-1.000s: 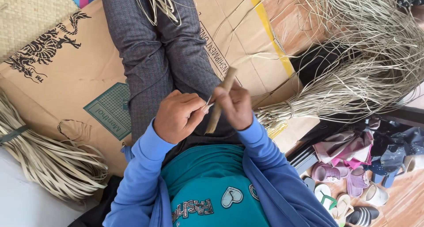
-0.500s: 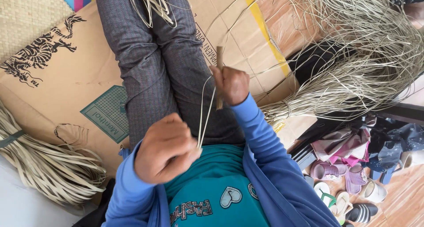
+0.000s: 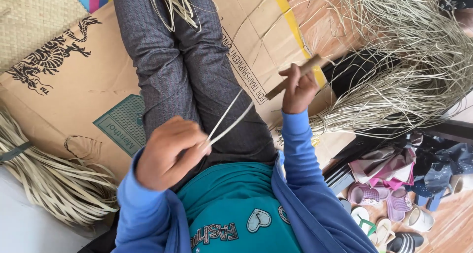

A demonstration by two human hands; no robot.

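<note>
Hands, two, bare, blue-sleeved. Left hand [image 3: 167, 152] closed, pinching one end of a pale split reed strip [image 3: 231, 120]; strip runs taut over the grey-trousered lap [image 3: 182, 70] to the right hand [image 3: 297, 88], clenched around a short wooden stick [image 3: 299, 73] held tilted. Hands well apart, with free room between them above the lap. Flattened cardboard box [image 3: 74, 100] under the legs on the floor, brown, with a black dragon print, a green square panel, and a yellow stripe toward its far edge. Bundled flat reeds [image 3: 49, 179] at its left edge; loose reed heap [image 3: 409, 61] at right. Sandals [image 3: 379, 213] lower right.
</note>
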